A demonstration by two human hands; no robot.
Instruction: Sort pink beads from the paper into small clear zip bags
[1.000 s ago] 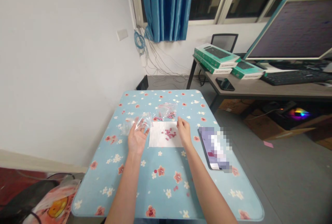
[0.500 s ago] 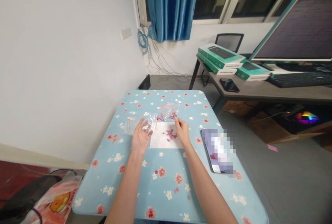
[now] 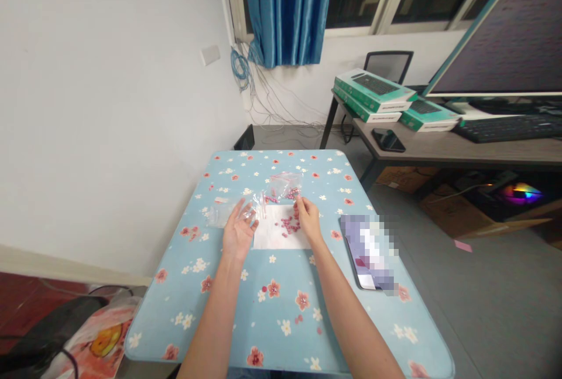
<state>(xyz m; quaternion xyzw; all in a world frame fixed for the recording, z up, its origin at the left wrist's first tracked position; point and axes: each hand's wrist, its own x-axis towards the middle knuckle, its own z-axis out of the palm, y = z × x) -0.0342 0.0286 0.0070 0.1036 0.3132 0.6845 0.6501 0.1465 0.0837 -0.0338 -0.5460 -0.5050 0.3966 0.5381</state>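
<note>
Spreads left hand (image 3: pixel 238 234) palm up, fingers loosely curled, at nine o'clock of white paper (image 3: pixel 266 237), beside clear bag (image 3: pixel 218 215). At three o'clock, pinches right hand's fingers together; cannot tell on what. Mid-paper, pink beads (image 3: pixel 290 226); at twelve o'clock, bead bag (image 3: pixel 284 183).

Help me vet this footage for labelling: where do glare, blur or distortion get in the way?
In the head view, glints streak the clear bag by the left hand; also in the head view, the small red pieces look soft, the monitor looks skewed, its text unreadable, and coarse pixel blocks cover the flat device.
</note>
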